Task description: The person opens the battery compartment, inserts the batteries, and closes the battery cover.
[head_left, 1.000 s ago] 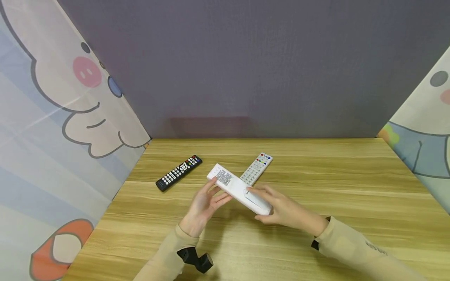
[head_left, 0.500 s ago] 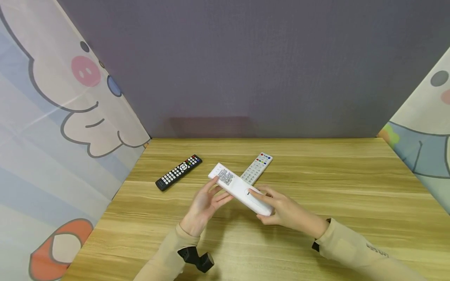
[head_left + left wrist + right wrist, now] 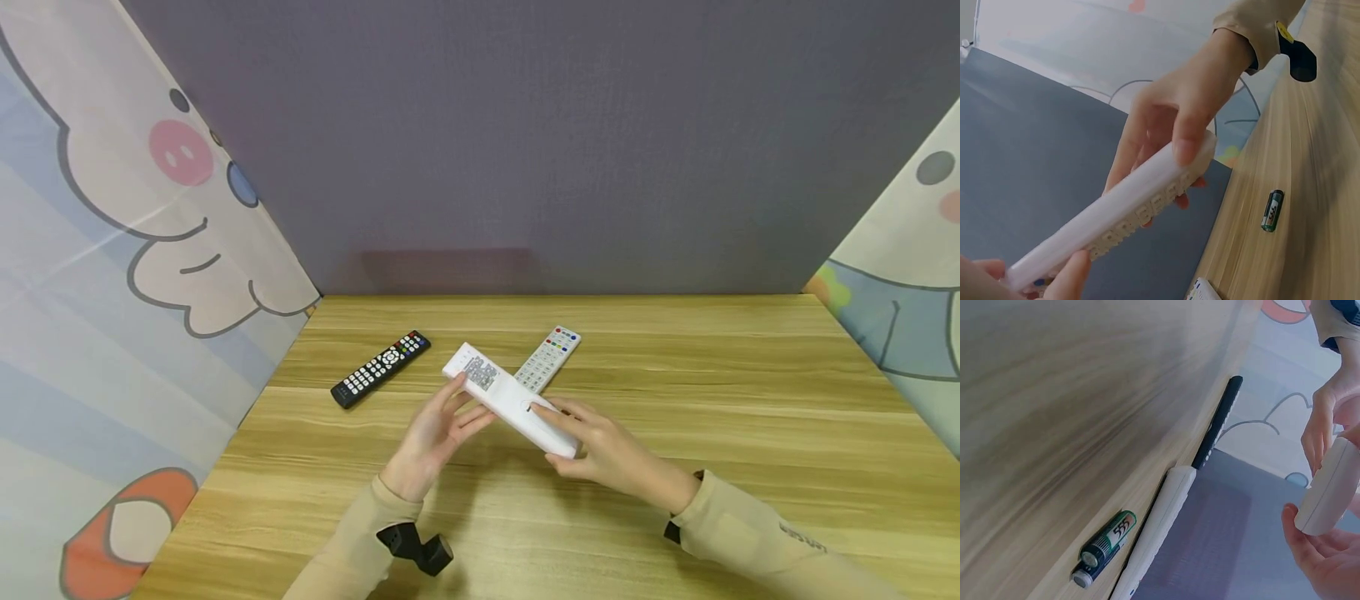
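The held remote is raised above the tabletop, slanting between the left hand and the right hand, its back up and its buttons facing down. The left hand's grip pinches the upper-left end; the right hand's grip is clamped on the lower-right end, index finger laid on the back, thumb at the near edge. Against half a second ago, the held remote sits very slightly higher in the head view; both hands keep their hold. The black remote to the left and the other white remote just beyond have not been moved. Two batteries lie side by side near the other white remote; one reads "555". The label on the held remote is too blurred to read, as is the lettering on the right sleeve.
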The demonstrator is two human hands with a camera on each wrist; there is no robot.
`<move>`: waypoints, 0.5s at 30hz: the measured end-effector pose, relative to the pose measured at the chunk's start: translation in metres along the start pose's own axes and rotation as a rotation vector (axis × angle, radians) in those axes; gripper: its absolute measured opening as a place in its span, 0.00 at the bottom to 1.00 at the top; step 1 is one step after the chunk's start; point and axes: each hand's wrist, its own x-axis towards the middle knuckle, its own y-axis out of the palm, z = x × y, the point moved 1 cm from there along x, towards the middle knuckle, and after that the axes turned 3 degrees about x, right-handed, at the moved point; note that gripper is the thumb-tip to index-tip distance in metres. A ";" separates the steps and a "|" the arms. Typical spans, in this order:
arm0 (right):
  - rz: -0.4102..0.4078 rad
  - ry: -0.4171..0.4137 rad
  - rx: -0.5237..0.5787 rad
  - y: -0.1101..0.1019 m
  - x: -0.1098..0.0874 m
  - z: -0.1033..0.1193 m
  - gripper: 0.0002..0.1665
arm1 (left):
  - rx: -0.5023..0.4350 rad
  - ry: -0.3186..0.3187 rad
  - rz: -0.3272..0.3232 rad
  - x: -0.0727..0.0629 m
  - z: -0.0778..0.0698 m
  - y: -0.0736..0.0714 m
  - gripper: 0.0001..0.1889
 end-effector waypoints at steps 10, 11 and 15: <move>-0.002 0.120 0.184 -0.002 0.003 0.007 0.35 | 0.083 0.137 0.085 0.005 0.002 -0.003 0.28; 0.014 0.156 0.219 -0.003 0.003 0.008 0.35 | 0.087 0.134 0.067 0.006 0.002 -0.002 0.27; 0.101 0.351 0.410 -0.005 0.003 0.013 0.34 | 0.109 0.122 0.029 0.010 0.003 -0.001 0.22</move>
